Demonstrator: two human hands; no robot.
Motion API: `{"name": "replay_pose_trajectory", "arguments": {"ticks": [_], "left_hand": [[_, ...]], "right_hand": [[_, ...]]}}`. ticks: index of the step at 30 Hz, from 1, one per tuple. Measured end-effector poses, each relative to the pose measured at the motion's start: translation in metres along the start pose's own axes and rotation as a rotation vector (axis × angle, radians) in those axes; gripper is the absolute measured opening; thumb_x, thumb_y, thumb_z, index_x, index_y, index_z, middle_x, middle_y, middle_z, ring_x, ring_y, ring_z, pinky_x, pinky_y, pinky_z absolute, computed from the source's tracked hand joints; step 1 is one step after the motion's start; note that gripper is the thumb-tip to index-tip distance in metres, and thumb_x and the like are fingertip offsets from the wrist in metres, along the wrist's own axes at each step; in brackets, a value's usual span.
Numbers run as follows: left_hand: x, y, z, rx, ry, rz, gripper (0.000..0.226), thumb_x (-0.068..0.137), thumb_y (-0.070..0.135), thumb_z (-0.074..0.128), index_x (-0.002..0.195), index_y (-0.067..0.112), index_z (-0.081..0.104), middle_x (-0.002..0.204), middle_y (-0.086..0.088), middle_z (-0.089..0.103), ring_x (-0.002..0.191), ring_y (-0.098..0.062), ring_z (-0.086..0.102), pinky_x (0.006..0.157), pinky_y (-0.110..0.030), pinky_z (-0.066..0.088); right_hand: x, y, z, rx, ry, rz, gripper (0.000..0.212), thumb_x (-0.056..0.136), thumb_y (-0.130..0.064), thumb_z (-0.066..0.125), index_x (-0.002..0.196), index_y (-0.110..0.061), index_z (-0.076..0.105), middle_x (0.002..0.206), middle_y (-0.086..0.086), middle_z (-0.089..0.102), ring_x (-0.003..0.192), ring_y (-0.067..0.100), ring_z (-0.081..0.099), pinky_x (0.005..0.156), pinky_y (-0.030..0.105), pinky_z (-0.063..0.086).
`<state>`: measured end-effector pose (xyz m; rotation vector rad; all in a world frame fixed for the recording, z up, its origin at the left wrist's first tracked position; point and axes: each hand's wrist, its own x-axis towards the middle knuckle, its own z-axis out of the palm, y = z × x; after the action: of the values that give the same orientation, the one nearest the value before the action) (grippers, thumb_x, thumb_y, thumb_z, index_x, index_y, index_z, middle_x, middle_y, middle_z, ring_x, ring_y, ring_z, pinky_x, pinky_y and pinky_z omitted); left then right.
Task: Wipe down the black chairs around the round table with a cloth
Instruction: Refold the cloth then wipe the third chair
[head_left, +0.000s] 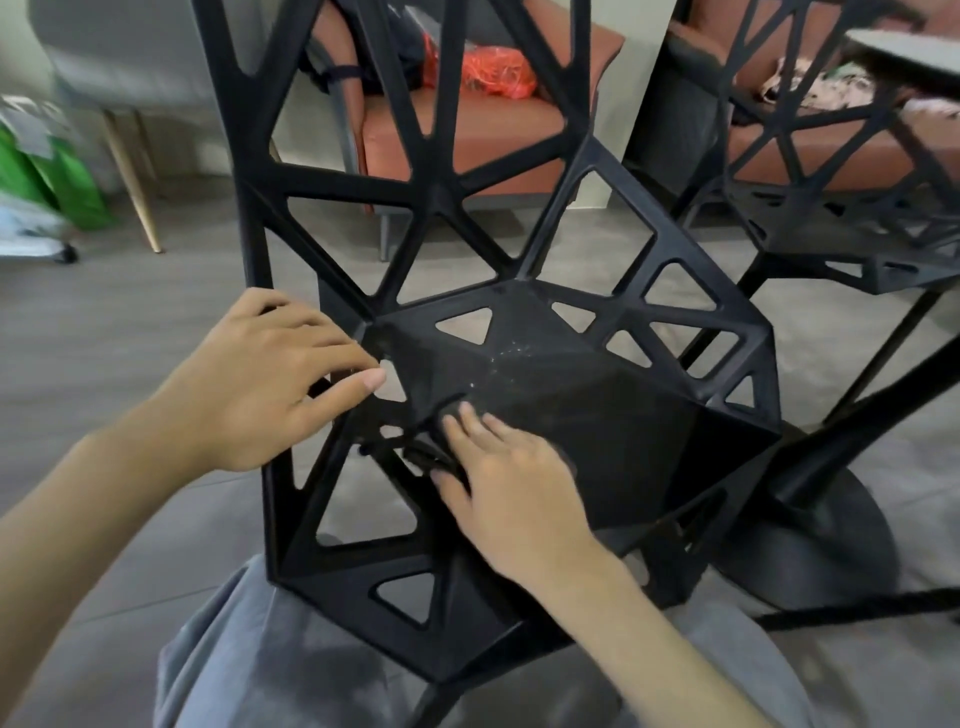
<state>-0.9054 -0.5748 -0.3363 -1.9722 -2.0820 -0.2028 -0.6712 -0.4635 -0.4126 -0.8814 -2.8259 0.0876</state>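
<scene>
A black chair (597, 395) with triangular cut-outs fills the middle of the view, its seat dusty with pale specks. My left hand (270, 384) grips the frame where the back meets the seat on the left side, fingers curled over a strut. My right hand (514, 493) lies flat on the seat's left part, its fingers straight, pressing a dark bunched cloth (423, 449) that is hard to tell from the black plastic. A second black chair (831, 218) of the same kind stands at the right.
The round table's edge (904, 57) shows at the top right, its dark disc base (821, 551) on the floor right of the chair. Behind are a rust-coloured seat (467, 135) with an orange bag (493, 73), a grey chair's gold leg (132, 176) and a green bag (57, 176).
</scene>
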Motion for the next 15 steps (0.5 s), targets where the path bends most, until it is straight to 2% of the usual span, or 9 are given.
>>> {"name": "replay_pose_trajectory", "arguments": {"ticks": [2, 5, 7, 9, 11, 13, 15], "left_hand": [[-0.001, 0.0, 0.002, 0.05, -0.016, 0.008, 0.061, 0.108, 0.061, 0.02, 0.109, 0.038, 0.077, 0.108, 0.018, 0.074, 0.113, -0.012, 0.064, 0.103, -0.038, 0.033], [-0.002, -0.003, 0.003, 0.096, -0.026, 0.022, 0.061, 0.107, 0.061, 0.021, 0.104, 0.037, 0.077, 0.103, 0.019, 0.073, 0.112, -0.014, 0.063, 0.104, -0.04, 0.036], [-0.002, -0.005, 0.003, 0.118, -0.046, 0.027, 0.062, 0.107, 0.061, 0.021, 0.104, 0.037, 0.078, 0.101, 0.017, 0.074, 0.111, -0.016, 0.063, 0.104, -0.041, 0.037], [-0.001, -0.004, 0.004, 0.144, -0.042, 0.018, 0.064, 0.107, 0.06, 0.019, 0.103, 0.036, 0.078, 0.097, 0.015, 0.074, 0.107, -0.018, 0.064, 0.103, -0.041, 0.038], [-0.001, -0.003, 0.006, 0.149, -0.034, 0.007, 0.066, 0.107, 0.058, 0.015, 0.102, 0.035, 0.077, 0.092, 0.014, 0.073, 0.1, -0.018, 0.064, 0.103, -0.04, 0.037], [-0.001, -0.001, 0.007, 0.147, -0.031, -0.004, 0.066, 0.107, 0.056, 0.013, 0.102, 0.036, 0.075, 0.092, 0.014, 0.072, 0.097, -0.017, 0.063, 0.102, -0.039, 0.036], [0.001, 0.0, 0.007, 0.149, -0.009, -0.008, 0.063, 0.106, 0.056, 0.014, 0.103, 0.036, 0.074, 0.093, 0.014, 0.072, 0.096, -0.016, 0.063, 0.102, -0.039, 0.035]], "right_hand": [[0.002, -0.013, -0.002, 0.061, -0.048, -0.077, 0.067, 0.096, -0.055, 0.027, 0.148, -0.023, 0.054, 0.155, -0.001, 0.051, 0.138, 0.02, 0.053, 0.107, 0.04, 0.048], [0.016, 0.039, -0.012, 0.046, -0.11, -0.08, 0.063, 0.101, -0.06, 0.032, 0.155, -0.03, 0.042, 0.162, -0.008, 0.04, 0.144, 0.018, 0.045, 0.113, 0.04, 0.043], [0.034, 0.096, -0.014, -0.113, -0.133, 0.062, 0.06, 0.105, -0.057, 0.036, 0.158, -0.028, 0.035, 0.166, -0.007, 0.032, 0.149, 0.02, 0.037, 0.116, 0.044, 0.038], [0.047, 0.141, -0.019, -0.243, -0.129, 0.244, 0.062, 0.107, -0.054, 0.03, 0.161, -0.025, 0.028, 0.169, -0.005, 0.025, 0.154, 0.02, 0.027, 0.121, 0.049, 0.028], [0.051, 0.16, -0.019, -0.282, -0.131, 0.3, 0.061, 0.108, -0.049, 0.026, 0.162, -0.02, 0.026, 0.17, -0.002, 0.022, 0.156, 0.022, 0.022, 0.124, 0.049, 0.024], [0.05, 0.146, -0.016, -0.259, -0.092, 0.236, 0.059, 0.109, -0.045, 0.031, 0.16, -0.015, 0.033, 0.167, 0.003, 0.029, 0.153, 0.025, 0.03, 0.121, 0.045, 0.03], [0.044, 0.103, -0.008, -0.163, -0.041, 0.135, 0.055, 0.107, -0.042, 0.038, 0.152, -0.012, 0.047, 0.16, 0.008, 0.043, 0.142, 0.028, 0.048, 0.111, 0.043, 0.043]]}}
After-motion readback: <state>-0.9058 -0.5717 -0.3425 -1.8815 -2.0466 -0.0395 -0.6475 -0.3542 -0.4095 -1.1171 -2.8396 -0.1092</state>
